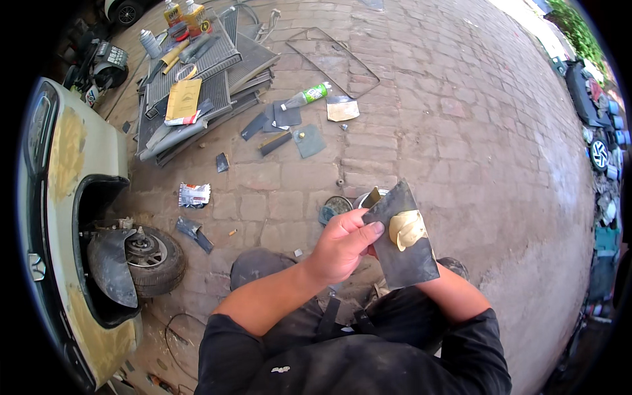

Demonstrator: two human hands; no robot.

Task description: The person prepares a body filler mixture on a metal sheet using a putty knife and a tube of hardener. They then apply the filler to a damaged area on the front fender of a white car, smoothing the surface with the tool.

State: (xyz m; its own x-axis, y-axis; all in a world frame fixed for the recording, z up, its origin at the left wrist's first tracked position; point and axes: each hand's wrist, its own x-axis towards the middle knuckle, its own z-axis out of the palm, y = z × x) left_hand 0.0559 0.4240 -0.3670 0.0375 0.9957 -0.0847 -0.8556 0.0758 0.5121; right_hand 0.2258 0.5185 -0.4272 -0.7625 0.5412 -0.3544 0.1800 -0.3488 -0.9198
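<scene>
Pinched a dark mixing board [411, 268] in left hand [343, 242], thumb on top, above the knees [255, 266]; could not tell hidden right hand's grip; risked dropping cream body filler [405, 228] by over-tilting.

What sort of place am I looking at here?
Probably an outdoor car-body repair yard: a pale car with tan patches stands at left, finned radiator-like panels are stacked on the brick paving, and the dark sheet in the left hand carries yellowish paste.
</scene>
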